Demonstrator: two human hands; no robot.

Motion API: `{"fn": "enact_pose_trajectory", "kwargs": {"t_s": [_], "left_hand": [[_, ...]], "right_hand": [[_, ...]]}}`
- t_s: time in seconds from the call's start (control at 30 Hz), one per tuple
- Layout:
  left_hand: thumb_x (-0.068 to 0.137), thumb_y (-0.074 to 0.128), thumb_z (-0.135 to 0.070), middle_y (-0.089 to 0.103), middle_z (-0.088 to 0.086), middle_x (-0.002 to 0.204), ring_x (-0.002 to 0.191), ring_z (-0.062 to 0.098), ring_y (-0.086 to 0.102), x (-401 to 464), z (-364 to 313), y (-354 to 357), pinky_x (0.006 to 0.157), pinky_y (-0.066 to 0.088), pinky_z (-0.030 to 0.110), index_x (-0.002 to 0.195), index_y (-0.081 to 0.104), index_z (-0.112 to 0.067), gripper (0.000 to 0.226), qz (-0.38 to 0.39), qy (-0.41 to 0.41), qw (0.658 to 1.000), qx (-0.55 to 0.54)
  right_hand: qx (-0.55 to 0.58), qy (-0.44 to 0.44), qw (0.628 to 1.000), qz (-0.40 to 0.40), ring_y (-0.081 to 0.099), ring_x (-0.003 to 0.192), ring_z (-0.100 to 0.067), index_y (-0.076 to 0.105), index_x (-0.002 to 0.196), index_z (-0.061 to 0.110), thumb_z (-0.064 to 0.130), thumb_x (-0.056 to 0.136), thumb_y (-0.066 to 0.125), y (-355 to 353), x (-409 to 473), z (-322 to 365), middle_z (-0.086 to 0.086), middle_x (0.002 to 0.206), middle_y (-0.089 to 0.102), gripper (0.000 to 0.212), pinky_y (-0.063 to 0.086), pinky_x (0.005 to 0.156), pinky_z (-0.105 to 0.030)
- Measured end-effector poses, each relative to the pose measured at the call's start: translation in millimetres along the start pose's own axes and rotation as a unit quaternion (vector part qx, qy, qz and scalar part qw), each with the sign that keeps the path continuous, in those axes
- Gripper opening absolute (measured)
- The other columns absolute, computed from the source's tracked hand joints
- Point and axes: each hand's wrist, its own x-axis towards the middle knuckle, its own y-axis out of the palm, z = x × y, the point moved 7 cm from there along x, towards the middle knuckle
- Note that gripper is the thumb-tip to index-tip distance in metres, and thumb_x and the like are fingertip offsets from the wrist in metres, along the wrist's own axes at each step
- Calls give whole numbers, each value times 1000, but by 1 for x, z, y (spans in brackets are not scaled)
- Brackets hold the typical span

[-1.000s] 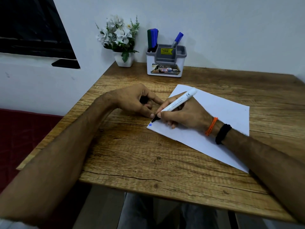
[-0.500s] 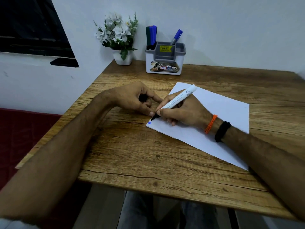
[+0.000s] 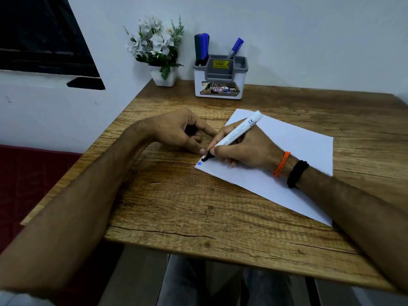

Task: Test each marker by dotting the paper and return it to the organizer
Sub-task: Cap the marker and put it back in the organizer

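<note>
Marker (image 3: 237,134) in my right hand (image 3: 245,151), white barrel, black tip pointing down at the near left corner of the paper (image 3: 287,155); my fingers are clamped round the barrel low down, near the tip. Over the last second the hand has hardly moved: the tip has stayed at that same corner, just beside a small blue dot (image 3: 199,163) already there, and whether it touches the sheet I cannot tell. No black mark shows yet, so I judge this marker's test is in progress, with its return to the organizer (image 3: 220,78) not yet done. My left hand (image 3: 178,133) rests on the table (image 3: 176,206) just left of the sheet, fingers curled around something small and dark, probably the cap, though it is mostly hidden; its fingertips almost meet my right hand. The table is wood-grained, and the sheet lies at an angle across its right half. At the far edge stands the white and grey organizer, with dark green and blue markers (image 3: 202,46) upright in its left compartment and a blue-capped pen (image 3: 236,47) leaning behind. A small white pot of white flowers (image 3: 157,49) sits at the far left corner, against a pale wall. A dark window is up on the left.
</note>
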Motion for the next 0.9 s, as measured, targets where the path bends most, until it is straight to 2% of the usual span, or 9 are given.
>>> {"fn": "enact_pose_trajectory", "kwargs": {"t_s": [0.33,0.47,0.53,0.6,0.67,0.77,0.83,0.9], "left_hand": [[79,77,-9,47,-6,59,54,9,44,-3,-5,2,60,42,17,123,63,-28,49,3,1,1000,-2],[79,77,-8,48,4,65,62,20,46,-3,-7,3,67,43,29,116,67,-31,45,10,4,1000,-4],[78,78,-11,46,7,68,63,21,46,-4,-10,4,68,43,29,111,68,-34,41,8,10,1000,-7],[78,79,-13,46,3,66,62,18,47,-6,-11,4,67,43,29,110,68,-35,40,1,9,1000,-13],[77,80,-16,49,-3,65,63,15,49,-8,-14,1,68,42,28,117,67,-30,44,-22,8,1000,-8],[79,78,-14,58,-1,77,69,4,55,-10,-15,-9,68,43,16,122,61,-25,48,-85,6,996,-5],[86,71,-14,63,-4,90,77,-1,57,-11,-15,-14,73,44,14,124,56,-22,42,-128,0,992,-20],[93,61,-13,66,-9,96,83,-5,59,-10,-10,-17,76,43,16,123,51,-16,31,-166,-7,985,-49]], "right_hand": [[11,-7,1000,-19,58,43,-7,74,84,-1,0,82,70,-3,1,-2,4,53,64,5,45,44,-18],[78,-3,996,-35,55,45,-6,72,88,-5,-4,85,66,-9,1,-3,-3,57,63,6,45,43,-17],[113,1,993,-41,54,45,-6,71,89,-5,-3,86,66,-10,1,-4,-5,59,63,6,45,43,-16],[143,1,988,-50,54,46,-7,70,91,-6,-2,86,67,-12,2,-5,-6,60,63,7,44,43,-17],[173,0,983,-55,55,47,-9,70,91,-4,1,85,69,-14,3,-5,-7,62,64,7,44,44,-18],[236,8,970,-61,56,51,-12,69,91,-4,15,81,67,-20,5,-4,-8,65,65,21,45,46,-20],[274,19,959,-67,57,53,-12,70,87,0,22,80,61,-26,5,-4,-9,68,67,24,46,48,-22],[282,20,957,-68,58,55,-13,73,91,5,24,82,57,-33,5,-2,-10,73,68,27,47,50,-23]]}}
